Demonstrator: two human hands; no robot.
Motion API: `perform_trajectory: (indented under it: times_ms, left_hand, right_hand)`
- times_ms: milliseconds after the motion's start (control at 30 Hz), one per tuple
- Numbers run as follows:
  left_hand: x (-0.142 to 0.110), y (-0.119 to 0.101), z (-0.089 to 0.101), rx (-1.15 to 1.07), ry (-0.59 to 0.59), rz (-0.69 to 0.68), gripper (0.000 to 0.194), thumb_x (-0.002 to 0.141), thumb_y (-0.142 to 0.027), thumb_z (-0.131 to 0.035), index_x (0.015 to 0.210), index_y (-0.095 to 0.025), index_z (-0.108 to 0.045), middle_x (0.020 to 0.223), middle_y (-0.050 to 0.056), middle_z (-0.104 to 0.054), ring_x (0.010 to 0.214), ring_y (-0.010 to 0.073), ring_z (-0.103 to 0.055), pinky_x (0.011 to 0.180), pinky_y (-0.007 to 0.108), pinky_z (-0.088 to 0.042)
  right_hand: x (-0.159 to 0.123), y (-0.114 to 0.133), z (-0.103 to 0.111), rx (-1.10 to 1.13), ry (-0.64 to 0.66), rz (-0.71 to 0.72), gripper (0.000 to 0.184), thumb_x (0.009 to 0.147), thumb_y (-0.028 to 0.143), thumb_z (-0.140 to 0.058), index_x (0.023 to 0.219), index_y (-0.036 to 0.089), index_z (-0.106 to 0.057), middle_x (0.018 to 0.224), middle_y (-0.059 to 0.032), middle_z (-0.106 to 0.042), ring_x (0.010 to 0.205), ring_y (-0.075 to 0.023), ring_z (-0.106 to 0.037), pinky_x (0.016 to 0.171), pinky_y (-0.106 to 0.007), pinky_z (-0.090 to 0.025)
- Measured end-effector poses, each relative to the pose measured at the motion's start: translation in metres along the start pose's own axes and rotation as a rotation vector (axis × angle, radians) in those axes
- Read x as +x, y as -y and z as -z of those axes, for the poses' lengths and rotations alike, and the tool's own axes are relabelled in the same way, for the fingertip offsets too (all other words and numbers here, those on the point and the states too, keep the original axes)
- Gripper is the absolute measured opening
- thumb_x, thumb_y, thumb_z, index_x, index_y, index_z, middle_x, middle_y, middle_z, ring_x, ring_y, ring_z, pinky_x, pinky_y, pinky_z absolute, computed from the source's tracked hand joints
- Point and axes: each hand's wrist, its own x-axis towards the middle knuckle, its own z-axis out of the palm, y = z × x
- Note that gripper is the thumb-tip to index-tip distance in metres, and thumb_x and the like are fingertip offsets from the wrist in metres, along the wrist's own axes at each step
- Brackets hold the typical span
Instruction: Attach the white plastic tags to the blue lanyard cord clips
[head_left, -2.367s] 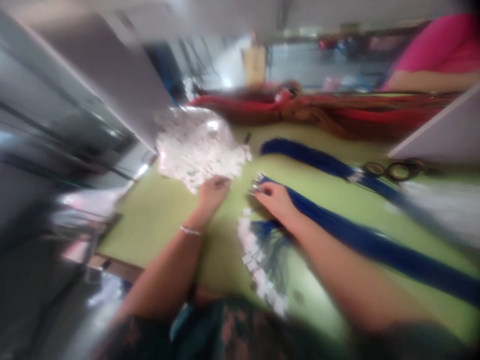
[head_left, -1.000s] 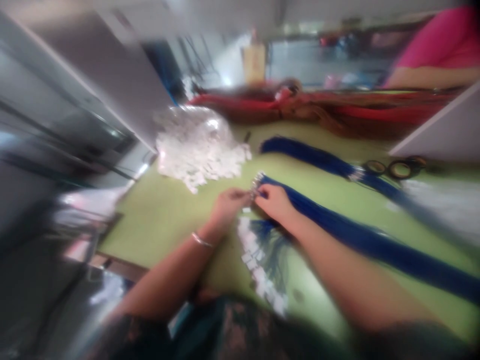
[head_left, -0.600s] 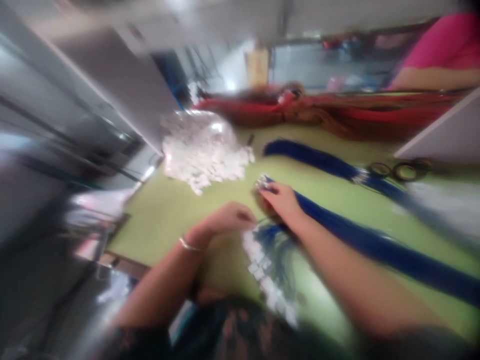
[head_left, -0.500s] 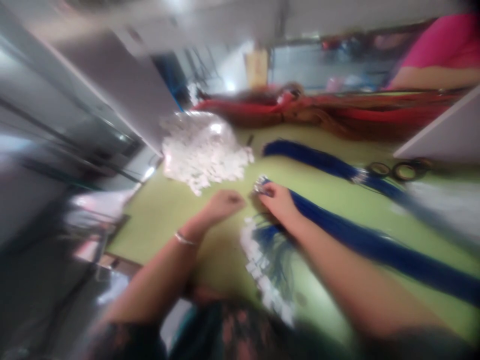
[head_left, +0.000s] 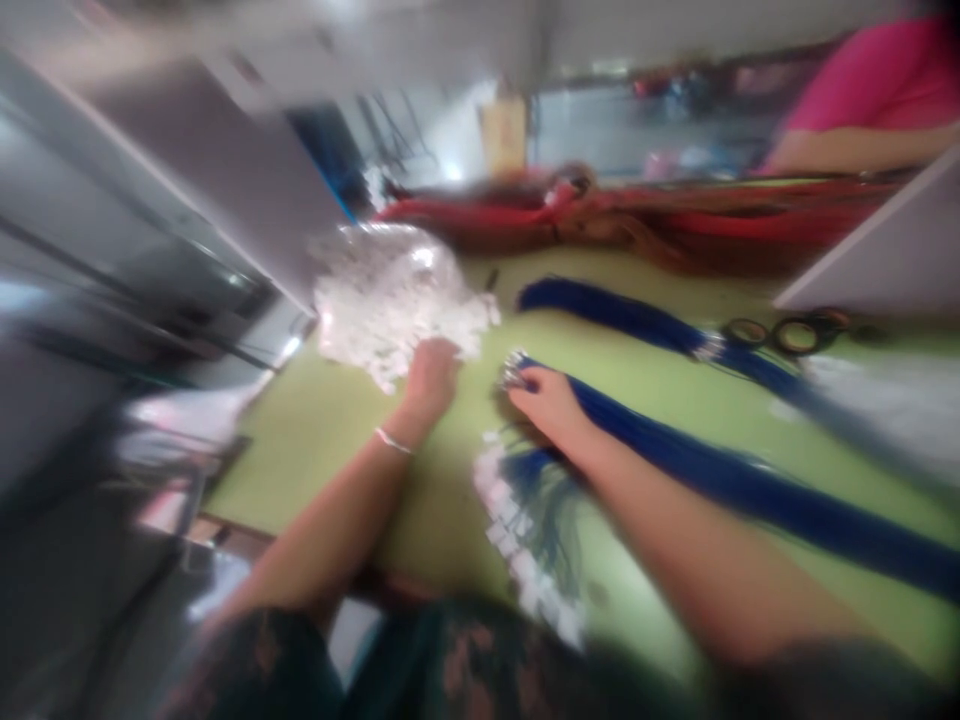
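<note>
My left hand (head_left: 433,378) is at the near edge of a pile of small white connectors (head_left: 409,320), which spill from a clear plastic bag (head_left: 390,245). Blur and the back of the hand hide its fingertips. My right hand (head_left: 546,398) is closed at the tip of a long bundle of blue wires (head_left: 675,465), where shiny metal ends (head_left: 512,368) stick out past the fingers. Below the right wrist, blue wires tipped with white connectors (head_left: 510,530) fan out in a curved row on the green table (head_left: 300,450).
A second blue wire bundle (head_left: 615,310) lies farther back, with black-handled scissors (head_left: 795,335) beside it at right. Red and brown wires (head_left: 480,220) stretch across the far side. A person in a pink sleeve (head_left: 862,85) is at the upper right. Grey panels flank the table.
My left hand has moved up and away from beside the right hand to the white connector pile. The right hand stays at the blue bundle's tip. The view has shifted slightly.
</note>
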Motion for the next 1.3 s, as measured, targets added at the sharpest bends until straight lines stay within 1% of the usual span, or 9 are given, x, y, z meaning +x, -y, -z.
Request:
perform_trajectory:
  times_ms: [133, 233, 300, 400, 600, 733, 867, 1133, 1300]
  left_hand:
    - [-0.014, -0.021, 0.014, -0.512, 0.064, 0.366, 0.025, 0.081, -0.029, -0.058, 0.100, -0.015, -0.066, 0.086, 0.007, -0.067, 0.078, 0.0191, -0.061, 0.074, 0.034, -0.049]
    - [-0.027, -0.039, 0.014, -1.021, 0.209, 0.612, 0.027, 0.074, -0.029, -0.066, 0.096, -0.013, -0.068, 0.067, 0.002, -0.060, 0.057, 0.0102, -0.053, 0.055, 0.023, -0.042]
    - [-0.033, -0.049, 0.010, -1.219, 0.265, 0.675, 0.023, 0.071, -0.026, -0.070, 0.090, -0.013, -0.070, 0.063, 0.000, -0.057, 0.053, 0.0070, -0.048, 0.051, 0.020, -0.037]
    - [-0.038, -0.060, 0.006, -1.336, 0.275, 0.701, 0.018, 0.071, -0.024, -0.072, 0.085, -0.012, -0.071, 0.067, 0.001, -0.059, 0.056, 0.0053, -0.048, 0.052, 0.017, -0.038]
    - [-0.039, -0.061, 0.004, -1.389, 0.302, 0.703, 0.016, 0.072, -0.026, -0.074, 0.077, -0.012, -0.067, 0.068, 0.001, -0.059, 0.057, 0.0043, -0.049, 0.051, 0.015, -0.037]
    - [-0.043, -0.054, 0.001, -1.272, 0.285, 0.687, 0.021, 0.072, -0.031, -0.075, 0.076, -0.013, -0.065, 0.059, -0.001, -0.054, 0.048, 0.0038, -0.043, 0.042, 0.016, -0.029]
    - [-0.043, -0.053, -0.001, -1.157, 0.213, 0.685, 0.024, 0.072, -0.034, -0.075, 0.077, -0.013, -0.065, 0.054, -0.001, -0.055, 0.044, 0.0050, -0.043, 0.040, 0.018, -0.030]
    - [-0.042, -0.058, -0.001, -1.067, 0.230, 0.678, 0.025, 0.070, -0.033, -0.077, 0.078, -0.013, -0.065, 0.051, -0.001, -0.058, 0.041, 0.0065, -0.047, 0.041, 0.018, -0.035]
    - [-0.043, -0.061, -0.004, -1.048, 0.209, 0.649, 0.024, 0.070, -0.033, -0.076, 0.080, -0.013, -0.065, 0.054, 0.001, -0.062, 0.043, 0.0076, -0.051, 0.043, 0.019, -0.039]
  right_hand:
    - [-0.001, 0.001, 0.001, -0.008, -0.010, 0.044, 0.014, 0.068, 0.023, -0.055, 0.072, 0.014, -0.066, 0.065, 0.0001, -0.062, 0.059, -0.0121, -0.050, 0.058, -0.023, -0.038]
    - [-0.004, 0.000, 0.001, -0.005, -0.042, 0.117, 0.013, 0.068, 0.022, -0.055, 0.071, 0.015, -0.065, 0.065, -0.0001, -0.063, 0.062, -0.0129, -0.052, 0.061, -0.024, -0.041]
    - [-0.005, -0.001, 0.001, -0.017, -0.051, 0.165, 0.013, 0.068, 0.021, -0.055, 0.073, 0.015, -0.065, 0.067, 0.0000, -0.065, 0.063, -0.0133, -0.054, 0.064, -0.024, -0.042]
    - [-0.007, -0.003, -0.001, -0.069, -0.039, 0.214, 0.013, 0.069, 0.021, -0.056, 0.075, 0.016, -0.066, 0.070, -0.0005, -0.067, 0.064, -0.0134, -0.056, 0.065, -0.024, -0.043]
    - [-0.007, -0.003, -0.003, -0.194, -0.031, 0.199, 0.014, 0.071, 0.022, -0.057, 0.078, 0.017, -0.067, 0.072, -0.0021, -0.069, 0.063, -0.0140, -0.057, 0.063, -0.024, -0.042]
    - [-0.009, -0.001, -0.004, -0.268, -0.042, 0.199, 0.015, 0.071, 0.022, -0.057, 0.079, 0.017, -0.068, 0.073, -0.0031, -0.069, 0.064, -0.0149, -0.058, 0.063, -0.025, -0.041]
    - [-0.011, 0.002, -0.004, -0.319, -0.025, 0.191, 0.014, 0.071, 0.023, -0.058, 0.079, 0.017, -0.068, 0.069, -0.0030, -0.068, 0.059, -0.0142, -0.055, 0.059, -0.025, -0.039]
    - [-0.009, 0.001, -0.005, -0.312, 0.010, 0.180, 0.012, 0.070, 0.023, -0.059, 0.076, 0.018, -0.069, 0.068, -0.0027, -0.068, 0.059, -0.0141, -0.054, 0.058, -0.024, -0.038]
    - [-0.006, -0.002, -0.003, -0.183, -0.011, 0.145, 0.010, 0.069, 0.022, -0.061, 0.073, 0.016, -0.068, 0.069, -0.0018, -0.069, 0.062, -0.0133, -0.056, 0.061, -0.023, -0.040]
